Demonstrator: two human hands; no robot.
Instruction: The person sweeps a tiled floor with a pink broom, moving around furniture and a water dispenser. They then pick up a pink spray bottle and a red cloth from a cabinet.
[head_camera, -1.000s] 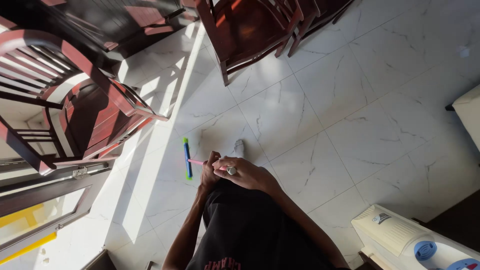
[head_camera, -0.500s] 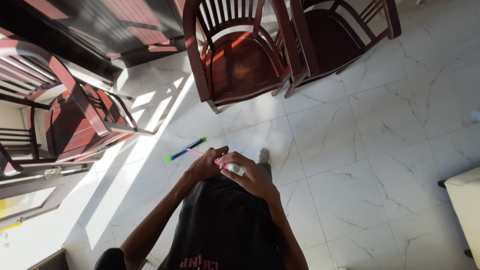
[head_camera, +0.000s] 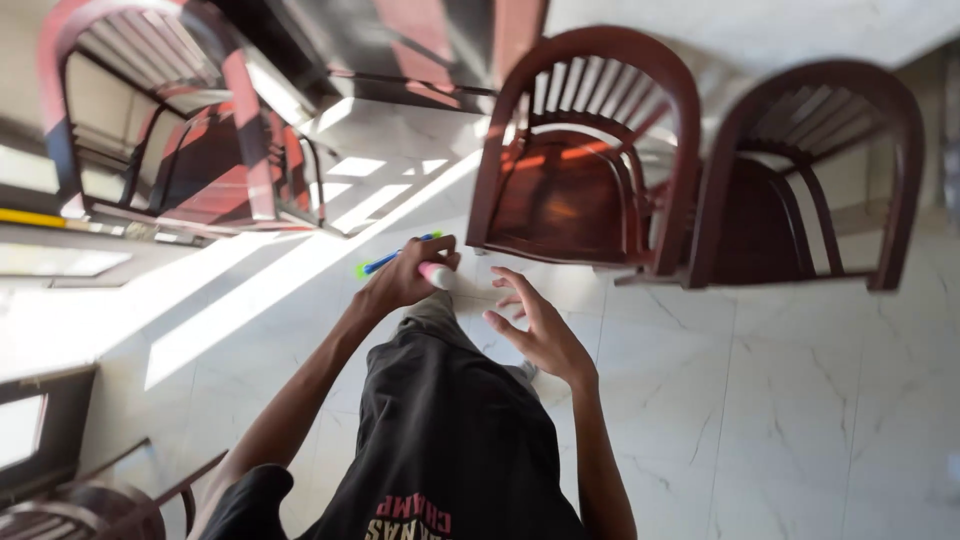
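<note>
My left hand (head_camera: 400, 280) gripped the pink handle (head_camera: 436, 274) of the mop (head_camera: 395, 259), its head just beyond the knuckles, my right hand (head_camera: 535, 325) open beside it; one-handed, it risked slipping.

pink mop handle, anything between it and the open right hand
Nothing visible. The left hand grips the pink handle; the right hand is open just beside it, only bare air between.
</note>
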